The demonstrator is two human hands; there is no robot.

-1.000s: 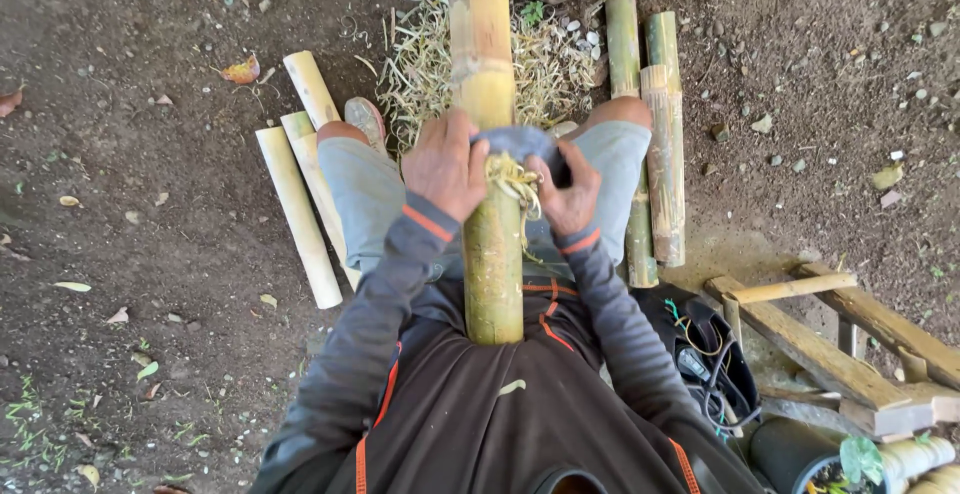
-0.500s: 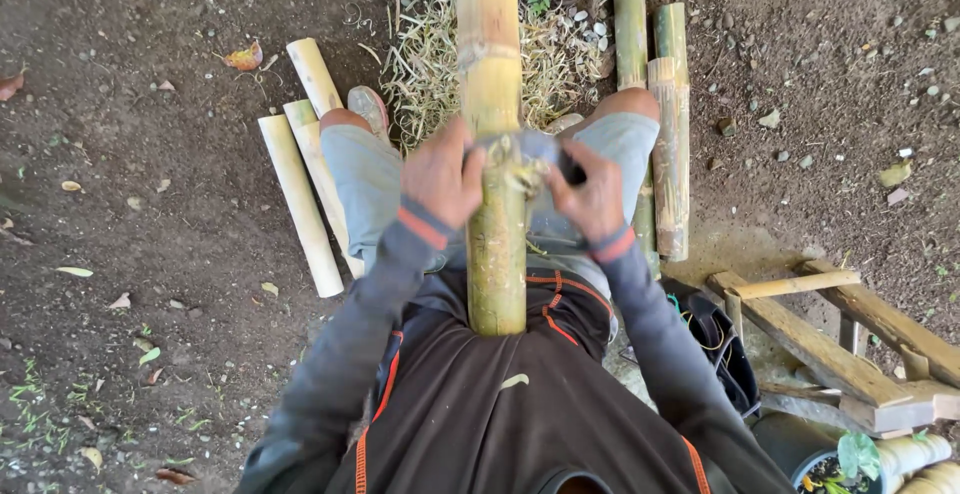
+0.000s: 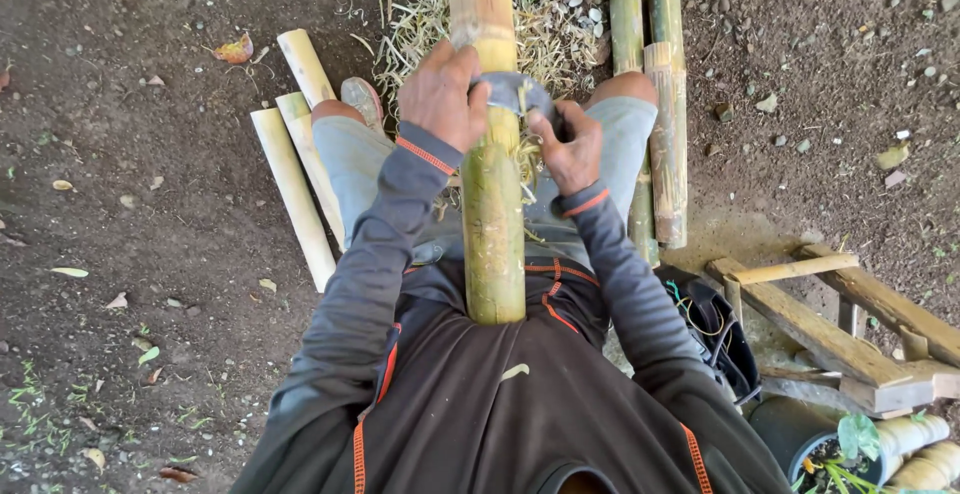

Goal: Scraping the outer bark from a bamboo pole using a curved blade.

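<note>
The fingers of the left hand (image 3: 443, 94) are wrapped over one end of a grey curved blade (image 3: 513, 91), and those of the right hand (image 3: 570, 146) are clamped on its other end, so that the blade is held across a thick bamboo pole (image 3: 492, 204). The pole is laid lengthwise between the knees, its near end against the body; it is seen yellow beyond the blade and green, scraped and streaked, on the near side. One pole is held. Three short pale bamboo pieces (image 3: 296, 194) are counted on the ground to the left, and three greener lengths (image 3: 668, 124) to the right. Pale shavings (image 3: 430, 14) are heaped under the far end. A wooden frame (image 3: 830, 329) is seen at the lower right.
</note>
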